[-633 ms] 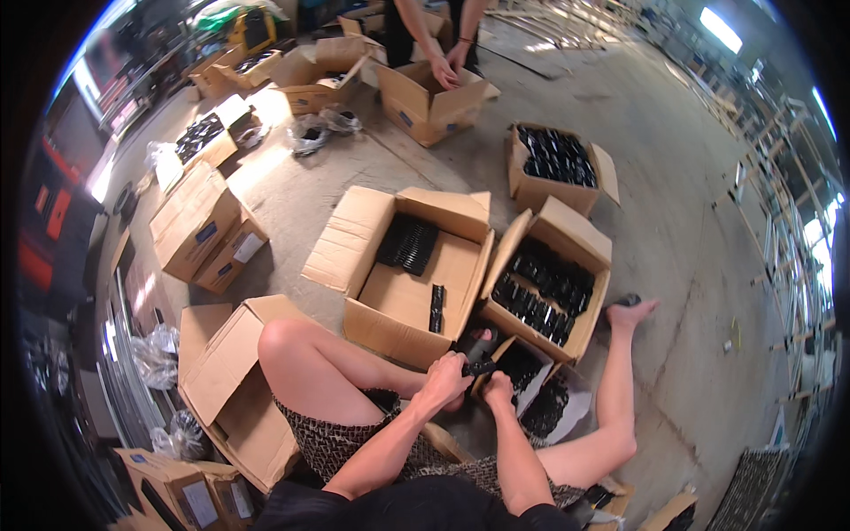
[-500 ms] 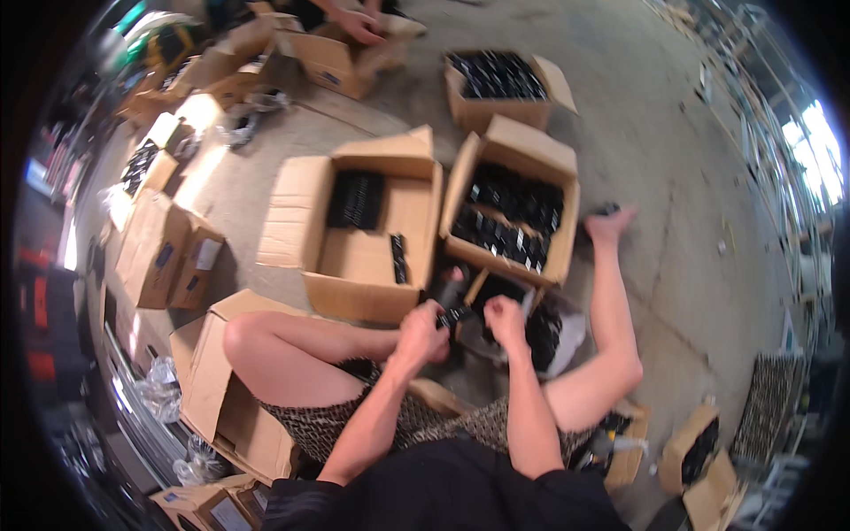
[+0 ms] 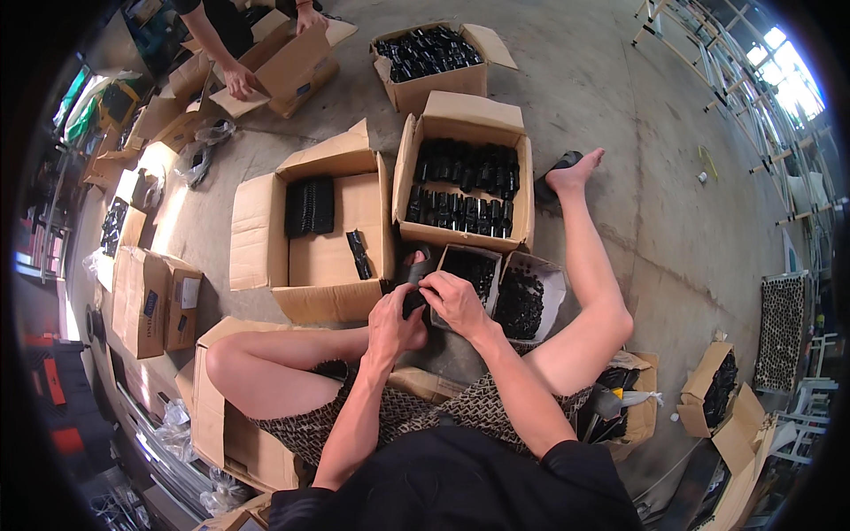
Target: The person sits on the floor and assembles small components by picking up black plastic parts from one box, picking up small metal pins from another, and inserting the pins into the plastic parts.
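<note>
I sit on the floor with my legs spread around several boxes. My left hand (image 3: 396, 326) and my right hand (image 3: 456, 299) meet over a small black plastic part (image 3: 416, 281), and both grip it. Just beyond them stand two small boxes: one with stacked black parts (image 3: 472, 268), one with loose small black pieces (image 3: 524, 303). Further out, an open carton (image 3: 329, 232) holds a short row of black parts and one loose piece. A second carton (image 3: 464, 181) beside it is packed with rows of black parts.
A third carton of black parts (image 3: 431, 55) stands further away. Another person's hands (image 3: 239, 81) work at an open box (image 3: 283, 64) at the top left. Closed and open cartons (image 3: 155, 301) line my left. Small boxes (image 3: 719, 389) sit at my right, near metal racks (image 3: 788, 329).
The camera has tipped down and closer to my hands. My hands have come together on the black part; before, the right hand was a little apart from the left.
</note>
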Motion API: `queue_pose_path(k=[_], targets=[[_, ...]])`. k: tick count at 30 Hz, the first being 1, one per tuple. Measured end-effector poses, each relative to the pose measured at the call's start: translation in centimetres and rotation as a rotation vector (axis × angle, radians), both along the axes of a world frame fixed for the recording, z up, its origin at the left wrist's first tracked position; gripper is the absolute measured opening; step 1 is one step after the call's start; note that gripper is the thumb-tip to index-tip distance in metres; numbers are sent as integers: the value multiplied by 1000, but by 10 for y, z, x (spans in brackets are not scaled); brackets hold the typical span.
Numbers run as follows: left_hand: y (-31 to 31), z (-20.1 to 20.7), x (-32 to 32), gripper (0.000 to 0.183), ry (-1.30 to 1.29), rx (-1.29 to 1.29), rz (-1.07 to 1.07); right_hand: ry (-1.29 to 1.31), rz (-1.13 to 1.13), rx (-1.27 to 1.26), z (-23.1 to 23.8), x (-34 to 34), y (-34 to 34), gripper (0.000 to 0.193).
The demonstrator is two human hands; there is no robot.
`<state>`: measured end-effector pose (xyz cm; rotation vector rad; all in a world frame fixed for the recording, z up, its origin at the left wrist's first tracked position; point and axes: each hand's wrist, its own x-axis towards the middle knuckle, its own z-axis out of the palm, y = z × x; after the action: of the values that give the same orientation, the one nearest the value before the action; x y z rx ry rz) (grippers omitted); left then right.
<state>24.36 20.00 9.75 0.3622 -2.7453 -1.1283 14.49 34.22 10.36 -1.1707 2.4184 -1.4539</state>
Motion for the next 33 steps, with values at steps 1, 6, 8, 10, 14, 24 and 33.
queue_pose_path(k=[1,6,8,10,14,24,33], targets=[[-1,-1,0,49,14,-14,3,24,-5,-3,-1,-1,1,11],[-2,-2,-2,50,77,14,6,99,39,-3,2,-3,8,15],[-1,0,-2,48,108,89,25,176,63,14,2,-6,9,20],[0,4,-2,44,154,175,61,104,-13,-38,2,-8,12,26],[-5,23,-5,36,136,440,109,-645,-257,-252,-26,-11,30,35],[-5,17,-6,32,164,868,177,-1452,60,-657,-48,-3,9,32],[-6,10,-5,30,134,623,105,-1176,67,-612,-21,0,19,37]])
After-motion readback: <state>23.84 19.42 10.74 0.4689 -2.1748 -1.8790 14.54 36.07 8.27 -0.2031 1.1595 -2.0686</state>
